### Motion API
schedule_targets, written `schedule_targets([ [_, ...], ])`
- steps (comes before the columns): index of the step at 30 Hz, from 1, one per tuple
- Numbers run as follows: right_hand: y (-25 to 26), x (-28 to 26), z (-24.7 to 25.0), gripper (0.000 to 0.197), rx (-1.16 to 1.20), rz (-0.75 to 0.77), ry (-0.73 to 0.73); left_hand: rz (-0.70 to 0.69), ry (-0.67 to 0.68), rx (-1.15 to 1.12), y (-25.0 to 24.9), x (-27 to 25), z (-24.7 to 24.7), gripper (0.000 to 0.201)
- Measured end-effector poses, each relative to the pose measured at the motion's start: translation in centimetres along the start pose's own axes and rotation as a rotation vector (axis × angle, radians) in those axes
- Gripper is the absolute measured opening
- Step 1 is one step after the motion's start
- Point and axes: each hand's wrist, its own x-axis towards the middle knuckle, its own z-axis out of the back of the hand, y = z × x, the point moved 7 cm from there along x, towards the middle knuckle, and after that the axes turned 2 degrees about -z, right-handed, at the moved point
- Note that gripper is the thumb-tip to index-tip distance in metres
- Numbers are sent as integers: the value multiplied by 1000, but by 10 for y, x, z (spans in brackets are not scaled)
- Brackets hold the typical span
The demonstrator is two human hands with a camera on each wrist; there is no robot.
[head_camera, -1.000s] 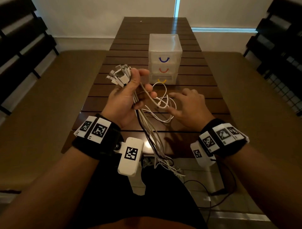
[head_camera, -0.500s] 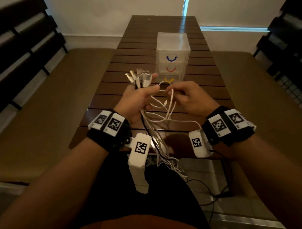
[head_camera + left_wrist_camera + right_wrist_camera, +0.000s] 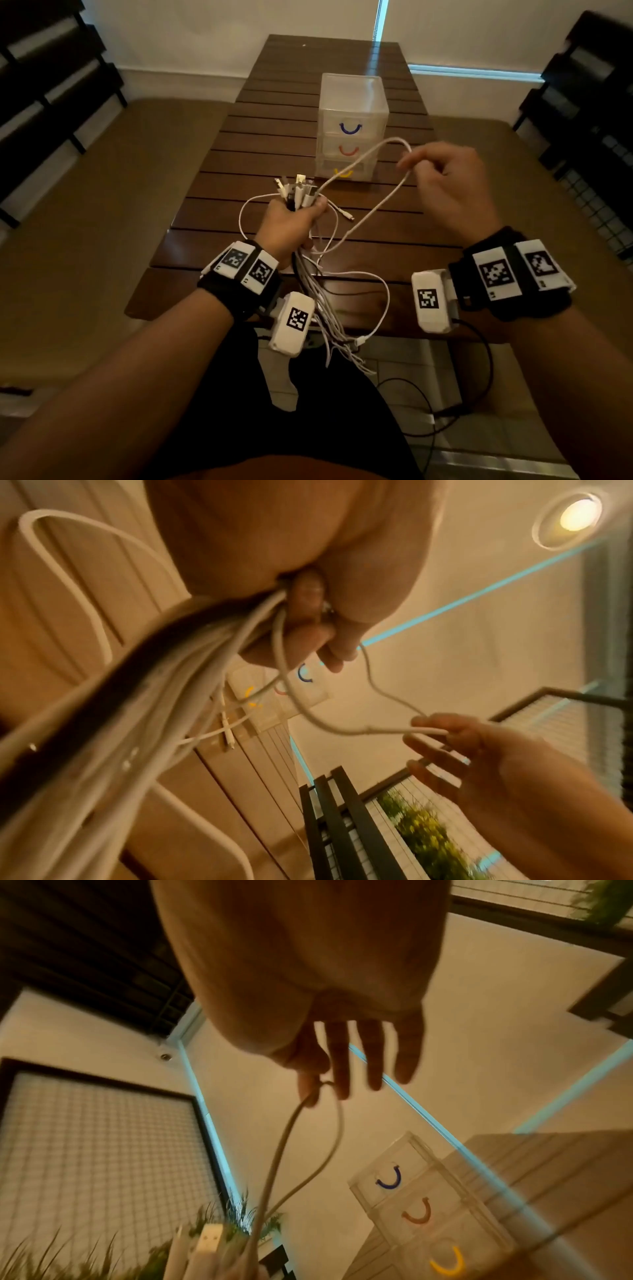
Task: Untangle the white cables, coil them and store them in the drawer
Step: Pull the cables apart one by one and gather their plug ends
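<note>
Slatted wooden table [image 3: 274,144], dark brown, runs away from the person toward a pale wall.

Clear plastic drawer unit [image 3: 352,99] stands upright mid-table, beyond both hands. 3 drawers stacked, all closed: blue handle [image 3: 350,128] on top, red handle [image 3: 348,150] in the middle, yellow handle [image 3: 343,173] at the bottom. Same unit shows in the right wrist view [image 3: 411,1153].

Bundle of white cables [image 3: 308,277] is off the table, held in the air above its near edge. Plug ends [image 3: 296,192] fan upward out of the fist; the long tails hang down past the table edge toward the person's lap. 1 dark cable [image 3: 85,696] runs in among the white ones.

Left hand [image 3: 291,224]: fingers curled tight round the bundle just below the plugs, thumb across the front. Left wrist view confirms fingertips [image 3: 308,588] pressed onto the strands.

Right hand [image 3: 448,181]: raised to the right of the drawer unit and apart from it. Thumb and forefinger pinch 1 white cable loop [image 3: 376,205] pulled out of the bundle; the loop arches from the plug ends up to the pinch and falls back toward the left fist. The other 3 fingers [image 3: 373,1053] stand straight and slightly spread, holding nothing.

1 small loose plug [image 3: 349,217] sits just right of the left hand; cannot tell whether it touches the table.
</note>
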Motion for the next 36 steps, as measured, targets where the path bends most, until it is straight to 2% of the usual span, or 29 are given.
schedule_targets([
  [1,0,-1,-3,24,-137,-29,32,-52,-2,56,-4,-3,-2,22],
  [3,14,-6,-7,12,-236,15,21,-132,40,112,-13,-9,-9,9],
  [4,26,-9,-11,15,-233,90,14,-168,76,122,-17,-12,-13,7],
  [5,38,-12,-20,27,-263,183,57,-204,119,133,-21,-15,-18,9],
  [7,43,-17,-48,44,-408,280,307,-260,208,171,-28,-21,-25,12],
  [9,31,-19,-61,28,-477,185,518,-265,227,188,-30,-24,-26,13],
  [10,27,-17,-60,20,-431,139,553,-250,209,180,-29,-23,-23,13],
  [11,24,-14,-55,18,-376,124,530,-229,187,173,-27,-23,-19,15],
  [12,25,-11,-46,18,-319,123,447,-201,169,177,-24,-21,-16,15],
  [14,23,1,-18,17,-109,89,171,-131,160,176,-17,-17,-10,14],
  [16,16,7,6,16,79,37,-36,-76,158,155,-11,-13,-6,14],
  [19,-3,5,26,19,112,-74,-216,-81,142,171,-10,-12,-7,13],
  [22,-20,0,24,16,-77,-180,-207,-118,71,137,-12,-13,-5,15],
  [23,-22,-2,18,29,-190,-183,-159,-138,59,125,-14,-15,-5,16],
  [25,-8,-10,-3,60,-301,-43,3,-192,104,127,-20,-19,-12,14],
  [26,4,-16,-17,65,-348,62,111,-220,142,128,-23,-21,-17,14],
  [27,14,-21,-31,61,-417,158,218,-243,167,124,-27,-24,-21,15],
  [28,20,-26,-44,49,-496,221,306,-263,188,116,-29,-25,-24,17],
  [29,22,-26,-52,34,-543,247,371,-277,202,105,-30,-26,-26,18],
  [31,18,-21,-54,16,-442,195,416,-291,198,98,-30,-25,-25,20],
  [32,15,-17,-50,14,-336,157,374,-283,179,113,-28,-24,-22,20],
  [33,13,-13,-42,14,-221,130,273,-261,150,136,-26,-22,-18,18],
  [36,10,-10,-3,14,93,108,-121,-136,105,201,-17,-12,-8,14],
])
